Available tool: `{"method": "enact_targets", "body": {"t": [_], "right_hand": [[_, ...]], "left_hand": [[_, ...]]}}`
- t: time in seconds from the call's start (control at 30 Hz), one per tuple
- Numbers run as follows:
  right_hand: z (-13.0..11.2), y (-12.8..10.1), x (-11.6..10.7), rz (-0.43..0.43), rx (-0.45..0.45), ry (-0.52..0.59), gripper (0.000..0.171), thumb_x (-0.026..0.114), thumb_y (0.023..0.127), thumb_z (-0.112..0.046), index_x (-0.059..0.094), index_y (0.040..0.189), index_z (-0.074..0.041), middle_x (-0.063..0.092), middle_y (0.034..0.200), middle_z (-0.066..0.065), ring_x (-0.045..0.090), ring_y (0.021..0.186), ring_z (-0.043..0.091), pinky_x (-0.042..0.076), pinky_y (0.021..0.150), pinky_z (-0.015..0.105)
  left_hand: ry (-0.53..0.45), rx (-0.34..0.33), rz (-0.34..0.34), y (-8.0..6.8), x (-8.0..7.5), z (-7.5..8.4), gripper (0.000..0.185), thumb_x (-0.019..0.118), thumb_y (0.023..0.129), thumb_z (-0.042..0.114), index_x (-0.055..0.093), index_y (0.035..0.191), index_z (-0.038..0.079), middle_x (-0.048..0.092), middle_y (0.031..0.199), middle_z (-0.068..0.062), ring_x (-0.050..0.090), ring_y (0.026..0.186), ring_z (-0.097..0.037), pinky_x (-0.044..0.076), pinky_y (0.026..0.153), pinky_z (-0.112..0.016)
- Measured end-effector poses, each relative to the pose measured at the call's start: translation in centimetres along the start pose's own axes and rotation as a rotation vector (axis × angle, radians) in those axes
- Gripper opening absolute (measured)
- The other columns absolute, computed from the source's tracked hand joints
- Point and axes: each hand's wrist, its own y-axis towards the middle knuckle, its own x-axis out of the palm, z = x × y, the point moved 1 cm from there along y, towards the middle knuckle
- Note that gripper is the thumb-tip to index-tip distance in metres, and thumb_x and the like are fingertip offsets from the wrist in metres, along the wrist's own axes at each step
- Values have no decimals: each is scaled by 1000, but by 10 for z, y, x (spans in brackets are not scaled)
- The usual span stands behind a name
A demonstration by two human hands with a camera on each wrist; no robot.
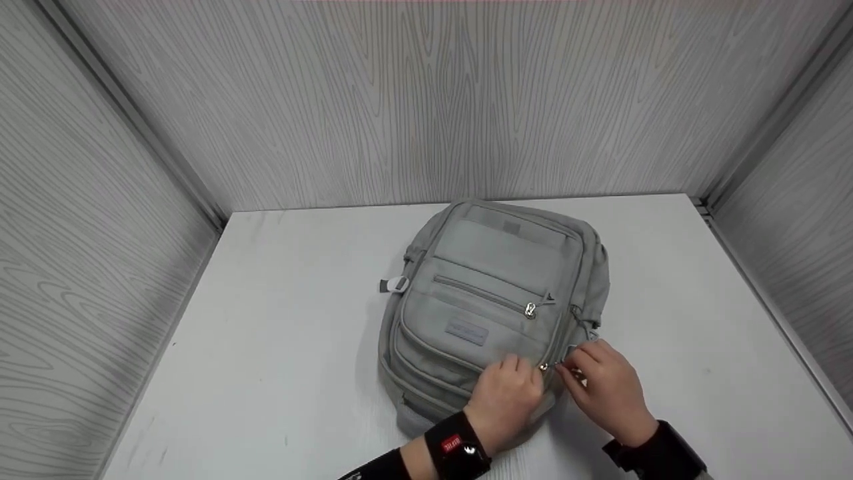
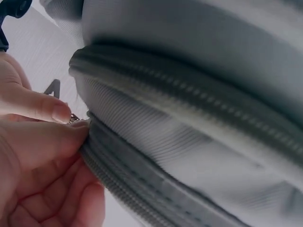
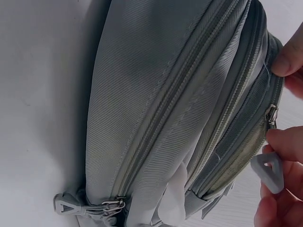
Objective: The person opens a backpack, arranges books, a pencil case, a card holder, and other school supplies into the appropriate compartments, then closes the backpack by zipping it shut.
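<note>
A pale grey fabric backpack (image 1: 490, 313) lay flat mid-table. At its near right corner, the left hand (image 1: 508, 399) pinched a small metal slider (image 2: 75, 118); the right hand (image 1: 608, 387) pinched the grey triangular pull tab (image 3: 269, 171). Unzipping seemed underway; next, a steady pull along the track.

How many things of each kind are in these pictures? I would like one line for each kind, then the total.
Backpack: 1
Table: 1
Hands: 2, left hand and right hand
Wrist bands: 2, left wrist band and right wrist band
Total: 6
</note>
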Motion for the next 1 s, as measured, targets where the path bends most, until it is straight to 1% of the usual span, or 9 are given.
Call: {"method": "enact_targets", "body": {"t": [0.1, 0.17, 0.23, 0.27, 0.4, 0.57, 0.77, 1.0], "right_hand": [[4, 4, 2, -1, 9, -13, 30, 87, 64, -3, 58, 69, -12, 54, 71, -2, 49, 65, 12, 40, 59, 22], [7, 6, 3, -6, 18, -25, 30, 87, 63, -2, 59, 69, -12, 54, 71, -1, 50, 66, 13, 42, 59, 24], [11, 9, 5, -10, 28, -36, 31, 87, 63, -1, 58, 68, -11, 54, 70, 0, 51, 66, 14, 43, 57, 25], [13, 10, 5, -13, 34, -44, 30, 87, 64, -1, 59, 68, -10, 54, 70, 0, 51, 66, 15, 44, 57, 26], [23, 17, 8, -17, 74, -67, 28, 86, 66, 0, 59, 68, -8, 54, 68, 3, 51, 64, 17, 43, 55, 30], [37, 23, 12, -13, 122, -75, 26, 83, 71, -2, 58, 68, -6, 54, 68, 5, 50, 63, 19, 42, 54, 33], [37, 21, 15, -36, 145, -74, 27, 83, 73, -4, 56, 67, -8, 54, 68, 3, 50, 64, 19, 41, 55, 34], [36, 17, 20, -20, 169, -41, 25, 83, 73, -3, 58, 69, -8, 56, 71, 3, 52, 66, 19, 43, 57, 35]], "left_hand": [[-11, 23, 6, -5, -1, -6, 13, 73, 74, 30, 65, 68, 23, 54, 66, 11, 45, 59, -4, 34, 47, -17], [-27, 38, 4, -9, -1, -11, 10, 71, 71, 27, 63, 67, 22, 54, 66, 11, 44, 59, -4, 34, 47, -17], [-43, 53, 12, -13, 0, -16, 6, 69, 65, 22, 63, 66, 22, 54, 67, 11, 45, 60, -4, 35, 47, -17], [-48, 62, 18, -14, 0, -19, 5, 68, 64, 21, 63, 67, 21, 55, 67, 11, 45, 60, -4, 36, 47, -17], [-74, 95, 35, -22, 2, -30, 5, 67, 70, 16, 67, 70, 21, 59, 70, 10, 50, 63, -4, 41, 51, -17], [-111, 122, 19, -31, 3, -42, 9, 68, 73, 11, 70, 75, 20, 63, 74, 10, 55, 66, -5, 46, 57, -18], [-137, 110, 20, -37, 7, -47, 12, 69, 70, 9, 71, 78, 19, 65, 76, 9, 57, 68, -6, 49, 61, -18], [-168, 51, 65, -41, 16, -49, 11, 69, 74, 8, 70, 78, 18, 66, 78, 9, 58, 70, -6, 49, 61, -18]]}}
